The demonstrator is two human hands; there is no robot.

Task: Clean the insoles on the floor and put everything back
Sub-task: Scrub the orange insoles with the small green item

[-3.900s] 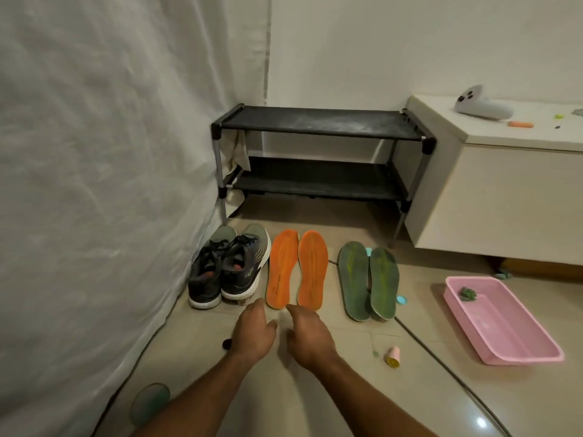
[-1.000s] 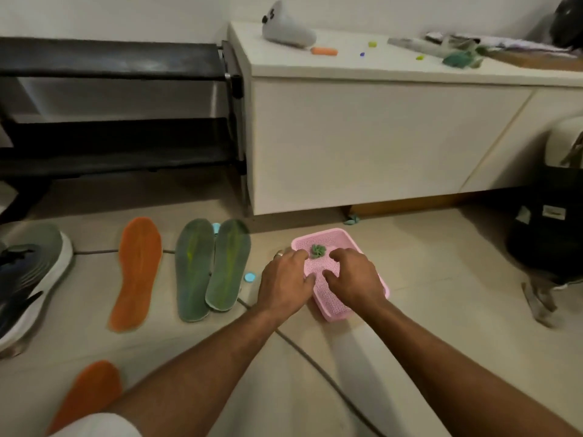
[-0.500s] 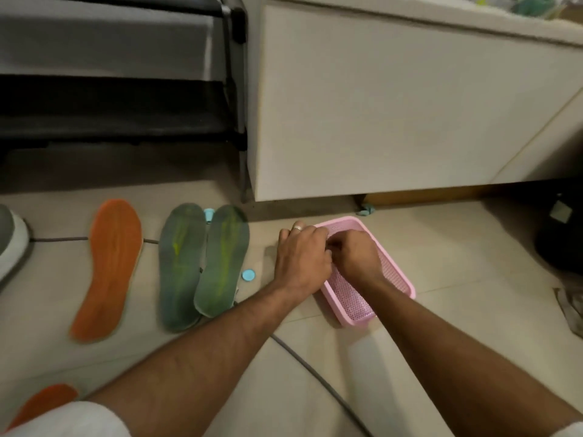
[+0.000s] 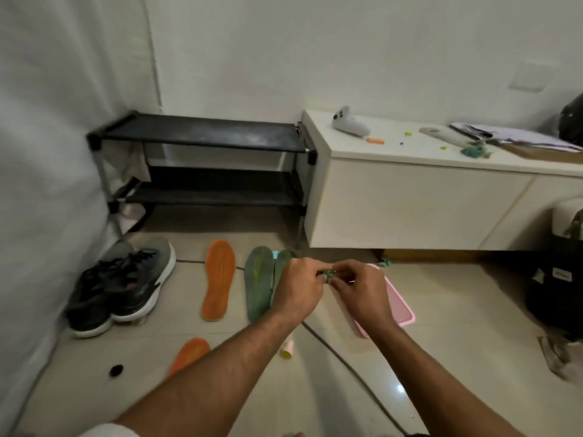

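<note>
My left hand (image 4: pixel 299 290) and my right hand (image 4: pixel 359 291) meet above the floor and pinch a small green scrubber (image 4: pixel 329 273) between their fingertips. Under my right hand lies the pink basket (image 4: pixel 400 305), partly hidden. Two green insoles (image 4: pixel 258 288) lie side by side just left of my left hand; the right one is mostly covered by it. One orange insole (image 4: pixel 218 279) lies further left, and a second orange insole (image 4: pixel 189 354) lies nearer to me, partly behind my left forearm.
A pair of dark sneakers (image 4: pixel 121 285) stands at the left by a white curtain. A black shoe rack (image 4: pixel 202 165) stands against the wall beside a white cabinet (image 4: pixel 410 203). A cable (image 4: pixel 347 367) crosses the floor, and a small pink bottle (image 4: pixel 287 348) lies by my forearm.
Both hands lifted the green scrubber out of the pink basket and now hold it up together. The view rose and pulled back, so the rack, sneakers and wall show again.
</note>
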